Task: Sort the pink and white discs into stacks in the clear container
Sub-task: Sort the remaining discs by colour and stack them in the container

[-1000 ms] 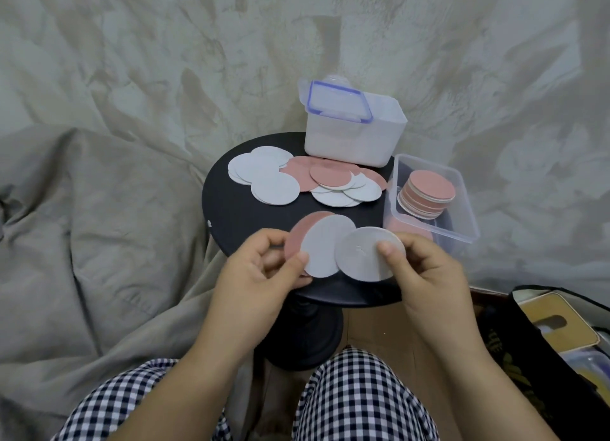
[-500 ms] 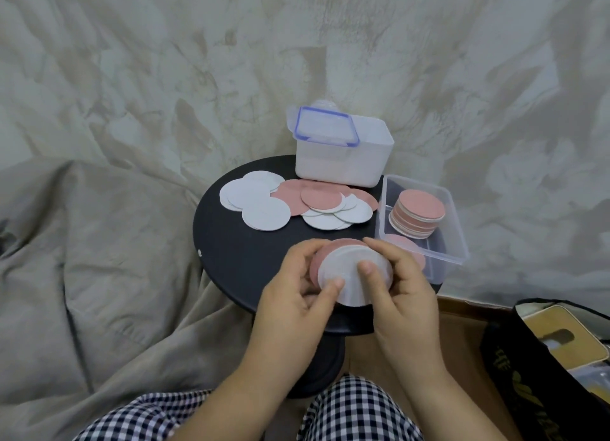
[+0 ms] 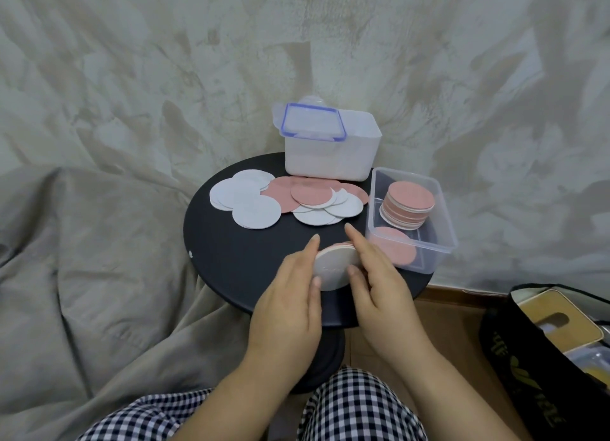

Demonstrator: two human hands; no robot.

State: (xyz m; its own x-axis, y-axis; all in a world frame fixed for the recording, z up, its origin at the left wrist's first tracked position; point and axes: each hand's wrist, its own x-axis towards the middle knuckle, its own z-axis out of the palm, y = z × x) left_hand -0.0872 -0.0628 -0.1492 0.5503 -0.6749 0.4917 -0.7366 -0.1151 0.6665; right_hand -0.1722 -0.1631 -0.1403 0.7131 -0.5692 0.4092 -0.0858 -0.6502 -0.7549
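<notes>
One head-worn, wide-angle view looks forward and steeply down from above the person's lap, with the checked trousers along the bottom edge. It sits close over the grip: the left hand and right hand hold the held discs just below the picture's centre. The round black table spreads beyond the grip, and the clear container lies beyond it to the right. The outer edges seem bent by the lens.

The held stack of discs is partly covered by the left hand and right hand; its count cannot be told. A black bag is cropped at right.
</notes>
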